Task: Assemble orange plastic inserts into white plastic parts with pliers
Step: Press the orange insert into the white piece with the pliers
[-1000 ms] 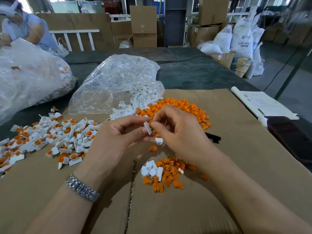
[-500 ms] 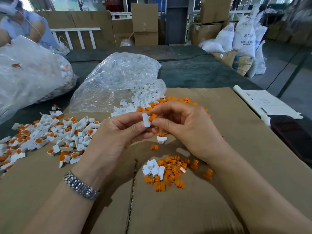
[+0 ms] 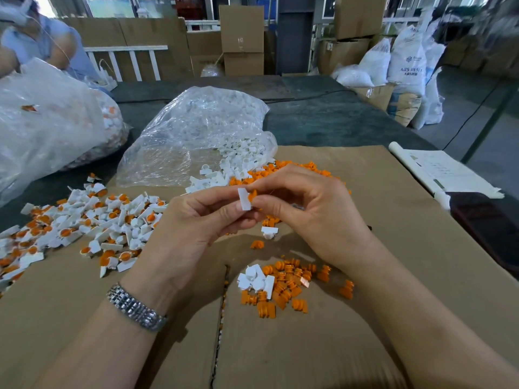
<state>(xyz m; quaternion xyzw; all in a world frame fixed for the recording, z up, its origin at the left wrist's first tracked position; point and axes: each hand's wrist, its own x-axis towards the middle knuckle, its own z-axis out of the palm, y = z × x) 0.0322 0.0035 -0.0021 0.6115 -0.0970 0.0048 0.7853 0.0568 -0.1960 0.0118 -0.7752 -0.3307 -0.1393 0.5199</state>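
Small flat white part [image 3: 243, 199] pinched in left hand [image 3: 196, 231], ribbed orange insert [image 3: 252, 195] in right hand [image 3: 317, 217] fingertips.

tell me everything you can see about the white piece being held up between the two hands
The white part is a small, flat, roughly rectangular piece of what looks like smooth moulded plastic, held upright above the cardboard. The left hand pinches it between thumb and fingertips from the left. An orange insert, pinched by the right hand, meets its right edge, seemingly only partly seated. Its far face is hidden.
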